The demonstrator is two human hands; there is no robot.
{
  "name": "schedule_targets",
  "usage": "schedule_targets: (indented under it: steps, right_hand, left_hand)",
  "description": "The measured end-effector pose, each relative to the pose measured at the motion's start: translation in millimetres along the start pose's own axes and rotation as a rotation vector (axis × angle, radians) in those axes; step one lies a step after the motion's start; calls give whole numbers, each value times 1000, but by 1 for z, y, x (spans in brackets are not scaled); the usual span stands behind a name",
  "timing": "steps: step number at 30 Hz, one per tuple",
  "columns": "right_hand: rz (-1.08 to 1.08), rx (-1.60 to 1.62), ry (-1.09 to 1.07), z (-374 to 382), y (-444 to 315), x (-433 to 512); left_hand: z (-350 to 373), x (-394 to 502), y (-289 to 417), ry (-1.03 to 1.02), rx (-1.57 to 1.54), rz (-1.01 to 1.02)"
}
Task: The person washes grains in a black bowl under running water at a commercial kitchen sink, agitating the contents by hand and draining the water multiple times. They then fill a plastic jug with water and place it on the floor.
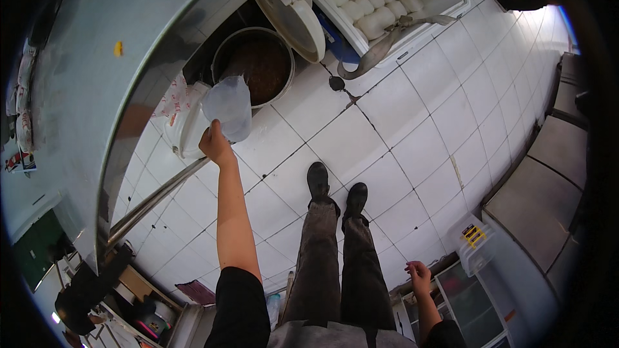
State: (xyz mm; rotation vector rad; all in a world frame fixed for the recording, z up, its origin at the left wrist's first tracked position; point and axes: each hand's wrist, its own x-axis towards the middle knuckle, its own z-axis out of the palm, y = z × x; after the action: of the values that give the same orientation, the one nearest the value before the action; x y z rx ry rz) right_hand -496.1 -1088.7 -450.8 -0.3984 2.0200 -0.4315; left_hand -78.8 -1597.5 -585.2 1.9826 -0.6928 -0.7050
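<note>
My left hand [216,145] grips a translucent plastic measuring jug [229,108] by its handle side. The jug is tilted, with its mouth at the near left rim of a round bucket [293,70]. Inside the bucket is a dark brown content [266,67], and a pale blur between jug and bucket looks like liquid. Beside the bucket leans its off-white lid [309,34]. Under the jug, partly hidden, stands a white lidded tub [191,125] with a printed plastic bag [174,99] on it. My right hand [420,276] hangs at my side, fingers loosely bent, holding nothing.
A steel table [96,58] runs along the left, with a metal rail [159,198] below. An open white cooler [420,34] holds several white rounded packs [372,0]; its strap [372,58] trails over the side. Steel cabinets [537,203] line the right. Another person's leg [527,0] shows at top right.
</note>
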Motion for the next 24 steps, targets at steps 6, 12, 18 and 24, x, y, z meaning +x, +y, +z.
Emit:
schedule_targets:
  steps: [6,12,18,24]
  right_hand:
    - [43,76,-8,13,4,4]
    - [41,118,-4,16,6,6]
    - [71,117,-51,14,12,3]
    - [175,100,-95,12,11,-1]
  left_hand:
    - [-3,11,20,-157,340,104]
    - [-5,39,46,-537,615,59]
    - [27,47,87,-450,1115,264]
    - [59,35,135,-464,1302,392]
